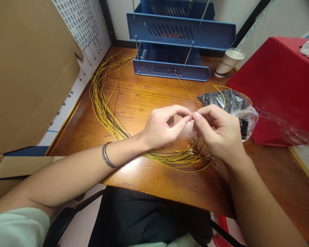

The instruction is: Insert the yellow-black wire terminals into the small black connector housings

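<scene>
My left hand and my right hand meet fingertip to fingertip above the table, both in a pinch. Whatever small piece sits between the left fingertips is too tiny to make out. A thin yellow wire runs from the blue rack down behind my right fingers, and a yellow loop shows beyond that hand; the right fingers appear closed on this wire. Below the hands lies a curved bundle of yellow and black wires, small metal ends at its right tip. My left forearm crosses over the bundle.
A blue tiered rack stands at the back of the wooden table. Right of it are a paper cup, a clear plastic bag of black parts and a red box. Cardboard rises on the left.
</scene>
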Tool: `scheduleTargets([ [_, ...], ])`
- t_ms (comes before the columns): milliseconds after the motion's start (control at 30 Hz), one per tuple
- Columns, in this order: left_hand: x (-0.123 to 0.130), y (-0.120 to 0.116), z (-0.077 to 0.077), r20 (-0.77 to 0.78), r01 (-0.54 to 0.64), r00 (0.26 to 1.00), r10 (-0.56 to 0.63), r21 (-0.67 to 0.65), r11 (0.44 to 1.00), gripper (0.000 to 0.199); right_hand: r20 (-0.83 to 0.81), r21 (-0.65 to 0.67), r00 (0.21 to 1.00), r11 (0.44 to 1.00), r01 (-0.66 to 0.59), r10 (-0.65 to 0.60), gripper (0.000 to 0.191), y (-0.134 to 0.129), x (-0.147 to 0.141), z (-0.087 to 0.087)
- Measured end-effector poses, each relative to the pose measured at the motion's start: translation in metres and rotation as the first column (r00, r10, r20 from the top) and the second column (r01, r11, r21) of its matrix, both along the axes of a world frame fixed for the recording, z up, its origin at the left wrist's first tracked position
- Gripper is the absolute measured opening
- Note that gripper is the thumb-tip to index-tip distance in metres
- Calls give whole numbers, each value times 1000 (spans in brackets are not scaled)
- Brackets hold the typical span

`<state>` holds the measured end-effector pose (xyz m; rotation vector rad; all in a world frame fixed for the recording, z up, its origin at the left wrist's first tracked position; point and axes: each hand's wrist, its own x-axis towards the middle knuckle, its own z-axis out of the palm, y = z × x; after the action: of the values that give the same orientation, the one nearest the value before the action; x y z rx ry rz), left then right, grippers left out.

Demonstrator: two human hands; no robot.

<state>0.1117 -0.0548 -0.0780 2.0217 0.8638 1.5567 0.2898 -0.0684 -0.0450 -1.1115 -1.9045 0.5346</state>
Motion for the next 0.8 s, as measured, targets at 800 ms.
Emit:
scheduleTargets([
  [800,1,-1,1,42,-17,999,21,-87,996,10,-14,96,998,993,66,-65,8,1,-3,1],
])
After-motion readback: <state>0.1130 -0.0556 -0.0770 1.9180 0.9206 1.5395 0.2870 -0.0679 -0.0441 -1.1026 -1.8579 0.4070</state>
